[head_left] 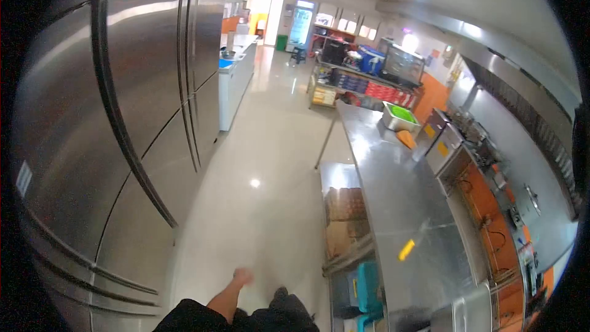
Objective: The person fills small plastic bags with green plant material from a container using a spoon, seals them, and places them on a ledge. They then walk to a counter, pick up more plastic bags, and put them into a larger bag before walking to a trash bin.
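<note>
My left hand (243,276) hangs low over the pale floor (255,221), with the bare forearm coming out of a black sleeve. Motion blurs its fingers, and no object shows in it. Beside it, dark clothing and a shoe (281,294) appear at the bottom of the view. My right hand is out of view. Nearest on the left stands a steel refrigerator (153,67) with closed doors. Right of me runs a steel worktable (399,197) with a yellow object (407,249) on top.
Cartons (344,221) and a teal bin (367,289) sit under the worktable. Its far end bears a steel pan (393,124) with green contents. Stoves (467,129) line the right wall. A white counter (236,86) and a stocked shelf (356,83) stand farther ahead.
</note>
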Demonstrator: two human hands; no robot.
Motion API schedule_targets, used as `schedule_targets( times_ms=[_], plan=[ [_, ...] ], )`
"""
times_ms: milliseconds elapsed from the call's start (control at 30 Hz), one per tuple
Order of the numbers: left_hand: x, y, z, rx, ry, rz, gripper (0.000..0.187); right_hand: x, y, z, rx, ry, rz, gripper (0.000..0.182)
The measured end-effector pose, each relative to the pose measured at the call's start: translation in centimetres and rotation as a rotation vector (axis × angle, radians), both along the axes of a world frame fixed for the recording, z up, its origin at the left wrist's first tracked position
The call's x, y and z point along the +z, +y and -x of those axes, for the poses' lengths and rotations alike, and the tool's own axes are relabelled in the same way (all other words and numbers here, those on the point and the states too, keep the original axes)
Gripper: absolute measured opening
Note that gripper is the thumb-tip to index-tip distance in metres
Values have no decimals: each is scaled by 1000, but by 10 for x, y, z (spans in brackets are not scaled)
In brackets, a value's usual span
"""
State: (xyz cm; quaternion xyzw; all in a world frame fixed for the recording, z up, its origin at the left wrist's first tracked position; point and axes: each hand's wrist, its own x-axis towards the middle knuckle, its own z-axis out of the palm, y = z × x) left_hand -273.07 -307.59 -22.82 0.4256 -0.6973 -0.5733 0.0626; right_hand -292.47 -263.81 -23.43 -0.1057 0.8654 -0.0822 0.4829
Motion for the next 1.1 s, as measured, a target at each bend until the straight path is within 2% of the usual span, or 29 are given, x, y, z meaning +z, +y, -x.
schedule_targets(
  times_ms=[33, 67, 100, 133, 200, 233, 267, 300, 333, 400, 500, 533, 567, 600, 633, 667, 700, 733, 767, 800, 867, 967, 1033, 1067, 1100],
  plan=[
    [-34, -5, -24, -221, -270, 193, 19, -10, -42, 39, 48, 35, 27, 31],
    [-35, -2, -38, -404, -606, 500, 25, -17, -90, 77, 98, 74, 77, 32],
    [-34, 0, -52, -300, -731, 357, 29, -28, -146, 118, 147, 131, 164, 32],
    [-16, -15, -56, -175, -747, 143, 28, -36, -210, 168, 174, 206, 267, 33],
    [2, -57, -63, 90, -754, -169, 26, -19, -387, 294, 114, 456, 724, 35],
    [8, -84, -61, 147, -767, -218, 26, 10, -485, 350, -14, 477, 1075, 35],
    [9, -112, -56, 190, -785, -256, 25, 107, -569, 385, 250, 806, 1071, 35],
    [11, -142, -50, 226, -795, -287, 24, 202, -629, 398, 355, 875, 1003, 26],
    [9, -173, -39, 239, -802, -299, 23, 226, -687, 428, 211, 585, 1197, 23],
    [-3, -240, -11, 269, -800, -326, 22, 266, -773, 456, -129, 280, 1337, 24],
    [-33, -345, 39, 181, -794, -270, 20, 188, -846, 494, -86, 149, 1296, 26],
    [-50, -380, 55, 60, -809, -176, 20, 141, -849, 499, 109, 309, 1131, 30],
    [-69, -421, 76, -146, -837, 20, 20, 88, -844, 486, 53, 352, 962, 25],
    [-87, -467, 104, -376, -858, 292, 20, 42, -818, 485, 279, 125, 620, 34],
    [-100, -519, 145, -479, -850, 534, 19, 20, -795, 469, 374, 51, 388, 34],
    [-88, -582, 208, -357, -663, 382, 20, 9, -778, 457, 396, -17, 217, 34],
    [-31, -649, 287, -239, -475, 227, 22, 3, -770, 454, 380, -59, 102, 35],
    [-6, -693, 348, 216, -157, 28, 30, 2, -780, 458, 338, -82, 48, 35],
    [25, -752, 405, 154, -52, -99, 37, 0, -799, 468, 300, -94, 11, 35],
    [39, -799, 452, 120, 176, -63, 33, 2, -825, 480, 266, -102, -21, 35],
    [129, -875, 523, 43, 198, 13, 24, -3, -887, 516, 232, -95, -46, 36],
    [92, -973, 594, 129, 166, -41, 17, -21, -984, 578, 193, -82, -42, 37],
    [-3, -1022, 608, 157, 182, -95, 17, -37, -1055, 620, 208, -52, 4, 37],
    [16, -1038, 602, 100, -111, -144, 21, -47, -1093, 645, 253, -18, 27, 37],
    [-6, -1052, 591, 96, -330, -198, 23, -62, -1131, 673, 329, 45, 60, 38]
  ],
)
